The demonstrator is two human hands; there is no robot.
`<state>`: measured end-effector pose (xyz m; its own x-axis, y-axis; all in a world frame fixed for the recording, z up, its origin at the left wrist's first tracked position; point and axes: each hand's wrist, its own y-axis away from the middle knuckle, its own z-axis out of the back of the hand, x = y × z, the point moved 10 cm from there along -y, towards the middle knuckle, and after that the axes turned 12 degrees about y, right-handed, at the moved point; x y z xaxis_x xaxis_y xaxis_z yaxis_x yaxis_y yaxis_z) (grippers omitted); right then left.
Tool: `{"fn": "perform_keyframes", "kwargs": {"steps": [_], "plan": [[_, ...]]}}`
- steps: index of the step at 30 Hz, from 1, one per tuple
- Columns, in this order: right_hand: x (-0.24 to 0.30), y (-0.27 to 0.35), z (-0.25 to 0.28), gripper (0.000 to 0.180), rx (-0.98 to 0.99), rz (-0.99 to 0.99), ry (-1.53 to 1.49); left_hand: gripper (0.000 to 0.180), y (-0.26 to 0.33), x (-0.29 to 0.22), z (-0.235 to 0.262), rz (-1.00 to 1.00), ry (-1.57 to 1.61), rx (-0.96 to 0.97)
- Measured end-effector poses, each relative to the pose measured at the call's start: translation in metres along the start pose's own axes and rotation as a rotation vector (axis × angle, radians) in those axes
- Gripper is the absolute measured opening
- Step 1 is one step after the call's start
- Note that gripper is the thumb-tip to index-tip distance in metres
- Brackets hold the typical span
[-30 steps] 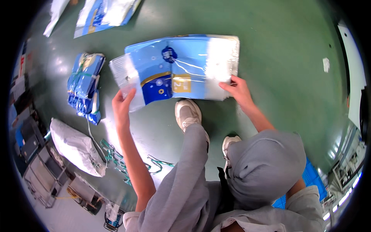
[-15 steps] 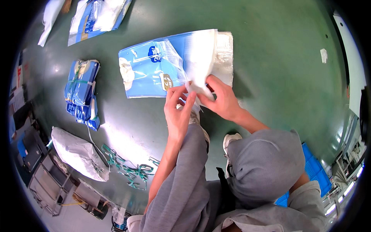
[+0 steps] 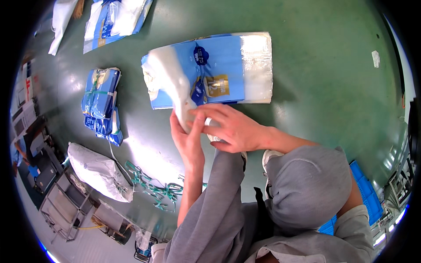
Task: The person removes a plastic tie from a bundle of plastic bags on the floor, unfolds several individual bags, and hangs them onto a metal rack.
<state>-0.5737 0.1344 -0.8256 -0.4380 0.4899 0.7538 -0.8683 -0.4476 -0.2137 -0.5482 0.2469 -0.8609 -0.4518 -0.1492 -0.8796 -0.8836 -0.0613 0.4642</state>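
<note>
A stack of flat blue and white plastic bags (image 3: 256, 65) lies on the green floor in front of me. One plastic bag (image 3: 164, 68) is lifted, its blurred white part turned up over the stack's left side. My left hand (image 3: 188, 142) is closed on the near edge of this lifted bag, thumb and fingers pinching it. Coming in from the right, my right hand (image 3: 234, 127) has its fingers bent at the same edge, overlapping the left fingertips; its grip there is partly hidden. Both hands are just above my shoe.
Left of the stack lie tied bundles of blue bags (image 3: 98, 96). Nearer are a white sack (image 3: 98, 171) and tangled green straps (image 3: 162, 188). More bags (image 3: 116, 22) lie at the far left. A blue crate (image 3: 366, 190) stands at my right, and a white scrap (image 3: 376, 58) lies beyond.
The bag's white part has swung from the right of the stack to the left, exposing the printed bag beneath. Both hands moved left and nearer, and the right fingers now overlap the left.
</note>
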Motion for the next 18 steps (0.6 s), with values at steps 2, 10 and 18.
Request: {"fn": "perform_keyframes", "kwargs": {"steps": [2,10,18], "plan": [[0.008,0.0,-0.015,0.055,0.067,0.049,-0.02,0.043,-0.011,-0.003,0.016,0.056,-0.043,-0.049],[-0.026,0.02,-0.027,0.043,0.053,-0.219,-0.183,0.032,-0.046,0.001,0.02,0.232,0.135,0.056],[-0.19,0.161,0.024,0.046,-0.572,-1.07,-0.318,0.035,-0.044,-0.009,0.028,0.208,-0.125,0.054]]}}
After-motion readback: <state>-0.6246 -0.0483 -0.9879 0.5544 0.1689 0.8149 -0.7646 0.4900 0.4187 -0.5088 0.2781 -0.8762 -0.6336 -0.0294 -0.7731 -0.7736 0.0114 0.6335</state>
